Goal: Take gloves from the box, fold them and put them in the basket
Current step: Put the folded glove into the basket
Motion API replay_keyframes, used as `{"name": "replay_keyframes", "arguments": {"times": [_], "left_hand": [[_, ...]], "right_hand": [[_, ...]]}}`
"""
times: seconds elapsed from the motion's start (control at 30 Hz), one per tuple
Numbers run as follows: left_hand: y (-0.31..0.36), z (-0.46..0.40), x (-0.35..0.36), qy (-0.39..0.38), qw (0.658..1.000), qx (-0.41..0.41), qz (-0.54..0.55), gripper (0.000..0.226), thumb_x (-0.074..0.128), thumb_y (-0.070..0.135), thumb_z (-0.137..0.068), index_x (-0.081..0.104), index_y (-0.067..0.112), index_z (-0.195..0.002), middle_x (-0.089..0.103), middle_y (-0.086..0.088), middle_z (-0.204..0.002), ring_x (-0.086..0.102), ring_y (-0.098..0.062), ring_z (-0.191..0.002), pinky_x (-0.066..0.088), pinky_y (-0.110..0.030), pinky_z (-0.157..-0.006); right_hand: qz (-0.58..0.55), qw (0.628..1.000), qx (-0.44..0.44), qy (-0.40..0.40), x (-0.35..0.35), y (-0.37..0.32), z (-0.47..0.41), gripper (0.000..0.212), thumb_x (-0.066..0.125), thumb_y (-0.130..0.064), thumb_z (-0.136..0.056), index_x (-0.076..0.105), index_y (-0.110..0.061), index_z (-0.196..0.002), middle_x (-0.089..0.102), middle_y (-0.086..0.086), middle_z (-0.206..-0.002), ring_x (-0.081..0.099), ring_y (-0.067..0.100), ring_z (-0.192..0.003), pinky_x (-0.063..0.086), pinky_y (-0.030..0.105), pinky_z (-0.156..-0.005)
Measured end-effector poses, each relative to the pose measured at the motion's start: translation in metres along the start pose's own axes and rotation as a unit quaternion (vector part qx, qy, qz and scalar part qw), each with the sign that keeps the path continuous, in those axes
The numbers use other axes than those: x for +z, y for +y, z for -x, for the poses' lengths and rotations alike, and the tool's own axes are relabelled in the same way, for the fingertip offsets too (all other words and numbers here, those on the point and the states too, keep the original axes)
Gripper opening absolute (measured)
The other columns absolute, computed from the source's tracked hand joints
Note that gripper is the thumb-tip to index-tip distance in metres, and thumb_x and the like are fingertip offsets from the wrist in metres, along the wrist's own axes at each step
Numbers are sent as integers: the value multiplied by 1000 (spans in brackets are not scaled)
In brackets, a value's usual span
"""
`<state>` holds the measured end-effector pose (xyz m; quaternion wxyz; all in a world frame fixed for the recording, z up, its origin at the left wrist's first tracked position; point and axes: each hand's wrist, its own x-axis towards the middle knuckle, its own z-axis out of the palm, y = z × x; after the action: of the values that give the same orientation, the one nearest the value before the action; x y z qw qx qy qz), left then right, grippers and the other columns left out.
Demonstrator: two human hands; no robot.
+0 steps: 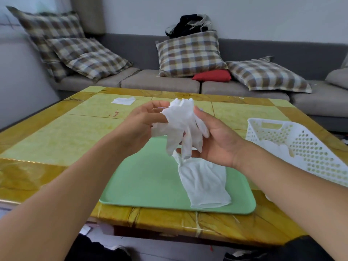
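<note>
Above the green tray (146,178), both hands hold a white glove (181,125) whose fingers hang downward. My left hand (143,123) pinches its cuff end at the top left. My right hand (216,140) grips the glove from the right, thumb on top. A second white glove (203,183) hangs below the first and drapes onto the tray. The white perforated basket (301,147) stands at the table's right edge with white gloves inside. No glove box is in view.
A small white piece of cloth or paper (123,101) lies at the far left of the yellow table (56,136). Behind the table runs a grey sofa (160,81) with checked cushions and a red one.
</note>
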<state>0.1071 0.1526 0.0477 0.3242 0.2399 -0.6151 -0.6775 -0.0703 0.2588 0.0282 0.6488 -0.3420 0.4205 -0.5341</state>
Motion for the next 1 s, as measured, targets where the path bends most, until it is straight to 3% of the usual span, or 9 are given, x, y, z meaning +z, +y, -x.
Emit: {"name": "replay_keyframes", "arguments": {"times": [0.13, 0.3, 0.37, 0.5, 0.6, 0.73, 0.8, 0.9, 1.0], "left_hand": [[1, -9, 1, 28, 990, 1, 136, 44, 54, 6, -69, 67, 9, -111, 72, -5, -113, 67, -21, -94, 54, -30, -75], [-5, -12, 8, 66, 989, 131, 34, 41, 62, -22, -79, 71, 16, -94, 76, 0, -104, 69, -15, -101, 54, -31, -84], [-4, -7, 15, -5, 988, 153, 19, 45, 60, -25, -79, 72, 16, -91, 76, 0, -102, 70, -13, -100, 55, -26, -80], [-3, -3, 39, -87, 979, 170, -66, 50, 61, -28, -78, 68, 13, -107, 73, -3, -116, 70, -23, -108, 56, -31, -82], [-6, -7, 46, 89, 950, 227, -194, 66, 77, -11, -71, 59, 33, -116, 62, 13, -124, 62, -12, -114, 53, -26, -83], [-5, -11, 43, 276, 937, 148, -155, 37, 75, 0, -77, 63, 28, -100, 61, 8, -99, 59, -12, -88, 56, -20, -63], [-2, -11, 45, 199, 972, 87, -92, 6, 75, 18, -87, 69, 20, -88, 68, 3, -86, 66, -16, -81, 61, -33, -77], [1, 2, 61, -38, 999, 6, -34, 45, 67, 51, -86, 73, 12, -105, 76, -3, -102, 73, -20, -95, 58, -36, -83], [-6, 7, 73, -74, 997, 19, 4, 42, 64, 31, -94, 65, -3, -118, 72, -16, -103, 71, -26, -88, 57, -37, -76]], "right_hand": [[110, 989, -25, 96, -11, -2, 11, 25, 71, -13, -88, 68, -7, -112, 71, 8, -96, 67, 19, -77, 59, 36, -84], [344, 935, 76, 42, -22, -3, 33, 54, 81, -23, -76, 64, -21, -127, 72, 0, -123, 68, 16, -114, 50, 42, -106], [331, 942, 26, 52, -11, -6, 33, 60, 80, -34, -73, 63, -26, -131, 70, -9, -126, 63, 8, -120, 43, 38, -112], [283, 939, -150, 127, 1, -19, 28, 41, 76, -28, -82, 72, -5, -117, 75, 9, -113, 70, 20, -103, 52, 34, -97], [252, 926, -198, 199, 1, -28, 27, 21, 72, -15, -92, 73, 0, -106, 74, 11, -96, 67, 21, -82, 55, 31, -73], [176, 911, -212, 305, -4, -28, 27, 15, 74, -11, -90, 75, -12, -105, 77, 15, -103, 73, 36, -99, 57, 51, -90], [177, 893, -225, 347, -5, -27, 25, 10, 74, -14, -88, 76, -14, -98, 76, 15, -103, 72, 30, -90, 57, 48, -86], [212, 911, -219, 279, 3, -21, 24, 13, 71, -10, -88, 75, -13, -101, 75, 14, -100, 65, 22, -86, 50, 40, -80], [287, 939, -153, 110, 19, -19, 33, 37, 60, 6, -90, 68, -10, -124, 74, 12, -102, 68, 21, -95, 53, 32, -85]]}}
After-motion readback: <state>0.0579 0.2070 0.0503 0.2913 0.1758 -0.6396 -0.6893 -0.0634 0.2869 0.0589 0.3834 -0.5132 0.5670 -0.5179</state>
